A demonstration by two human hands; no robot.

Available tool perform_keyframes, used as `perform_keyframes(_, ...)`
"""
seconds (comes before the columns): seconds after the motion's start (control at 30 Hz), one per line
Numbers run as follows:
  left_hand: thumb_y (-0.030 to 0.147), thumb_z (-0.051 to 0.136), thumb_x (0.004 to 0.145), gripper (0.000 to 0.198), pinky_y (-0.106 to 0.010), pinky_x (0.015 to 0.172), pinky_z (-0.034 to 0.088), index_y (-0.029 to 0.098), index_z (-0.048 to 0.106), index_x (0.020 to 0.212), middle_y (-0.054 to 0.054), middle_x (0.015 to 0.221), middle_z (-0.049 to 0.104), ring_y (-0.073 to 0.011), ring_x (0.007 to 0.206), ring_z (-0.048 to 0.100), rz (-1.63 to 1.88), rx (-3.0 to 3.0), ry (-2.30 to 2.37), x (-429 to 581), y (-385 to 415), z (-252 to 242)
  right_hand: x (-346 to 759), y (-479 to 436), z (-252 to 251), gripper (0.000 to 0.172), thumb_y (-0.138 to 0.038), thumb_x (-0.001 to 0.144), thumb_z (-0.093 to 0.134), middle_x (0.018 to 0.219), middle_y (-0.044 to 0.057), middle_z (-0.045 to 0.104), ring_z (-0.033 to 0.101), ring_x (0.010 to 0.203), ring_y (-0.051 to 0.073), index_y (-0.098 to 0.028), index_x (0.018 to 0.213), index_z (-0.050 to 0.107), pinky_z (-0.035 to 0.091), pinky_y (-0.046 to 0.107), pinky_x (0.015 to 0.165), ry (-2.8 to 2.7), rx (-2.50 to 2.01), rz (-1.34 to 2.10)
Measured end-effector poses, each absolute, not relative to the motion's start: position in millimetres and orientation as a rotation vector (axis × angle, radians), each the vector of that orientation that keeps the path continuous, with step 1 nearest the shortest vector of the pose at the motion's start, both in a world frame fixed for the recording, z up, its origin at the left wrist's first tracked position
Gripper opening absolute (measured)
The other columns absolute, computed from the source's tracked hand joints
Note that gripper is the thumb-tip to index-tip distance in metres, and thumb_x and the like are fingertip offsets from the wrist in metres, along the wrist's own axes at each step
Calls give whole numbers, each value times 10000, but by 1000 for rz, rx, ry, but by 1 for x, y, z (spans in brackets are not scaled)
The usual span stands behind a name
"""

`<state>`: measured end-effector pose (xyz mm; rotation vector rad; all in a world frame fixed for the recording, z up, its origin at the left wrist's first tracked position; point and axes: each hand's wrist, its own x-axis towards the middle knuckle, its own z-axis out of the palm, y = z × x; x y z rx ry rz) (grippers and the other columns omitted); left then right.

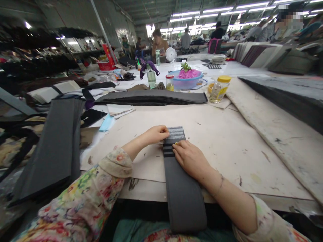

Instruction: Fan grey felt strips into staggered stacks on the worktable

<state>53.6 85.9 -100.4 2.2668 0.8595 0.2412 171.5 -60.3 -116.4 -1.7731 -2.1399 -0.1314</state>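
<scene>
Low in the middle of the frame, the long grey strip [183,188] lay over the table [227,141] edge, with the right hand [189,158] flat on it and the left hand [156,134] curled at its side, grip hard to tell.

Left hand [155,134] curled, right hand [189,158] flat, forearms converging.

You get 1 view, from the camera on your head. It faces forward and tilts down along the worktable [227,141], sitting close above your left hand [156,134] and right hand [189,158] at the near edge. Its wide lens also reaches the ceiling lights [217,10] far across the workshop.
</scene>
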Motion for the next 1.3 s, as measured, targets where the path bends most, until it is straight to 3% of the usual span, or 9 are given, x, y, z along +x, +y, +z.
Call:
perform_keyframes(0.13,221,457,768,274,-196,541,395,135,556,1009,17,682,564,-99,590,498,161,2186,789,74,85,-95,172,-60,-118,252,-209,885,370,899,87,600,533,890,196,-137,920,609,430,318,811,-2120,-1774,-136)
perform_keyframes(0.33,71,441,716,494,-200,734,426,120,455,1208,-32,930,614,-107,806,557,20,2191,514,103,76,-91,174,-59,-117,243,-196,877,374,912,90,605,537,919,192,-138,891,610,427,318,828,-2113,-1763,-78)
perform_keyframes(0.43,55,489,679,486,-220,770,422,118,510,1161,-38,940,618,-131,843,558,9,2391,542,104,76,-92,175,-60,-116,238,-196,871,384,917,86,611,546,907,190,-136,898,612,430,317,833,-2114,-1775,-40)
perform_keyframes(0.6,95,545,674,290,-228,724,433,134,629,948,-28,859,627,-157,808,563,-17,2666,589,97,77,-94,176,-61,-116,228,-196,865,402,917,85,623,553,910,185,-135,908,617,433,309,839,-2085,-1772,-20)
perform_keyframes(0.8,105,501,744,260,-239,806,431,169,629,961,-34,921,596,-155,885,555,100,2820,535,91,67,-96,175,-60,-118,225,-188,863,405,925,81,624,552,910,181,-134,928,614,433,305,827,-2077,-1755,-19)
perform_keyframes(1.1,153,419,833,216,-308,736,432,143,634,816,-68,800,569,-197,779,525,76,3009,312,89,59,-105,171,-62,-117,200,-166,854,410,834,76,613,554,815,173,-138,851,607,419,283,754,-2074,-1854,-144)
perform_keyframes(1.3,151,430,841,219,-284,801,426,166,623,944,-60,891,583,-178,860,531,145,2886,363,74,65,-106,172,-64,-116,195,-165,854,402,816,59,608,548,803,167,-156,818,594,405,276,741,-2077,-1873,-172)
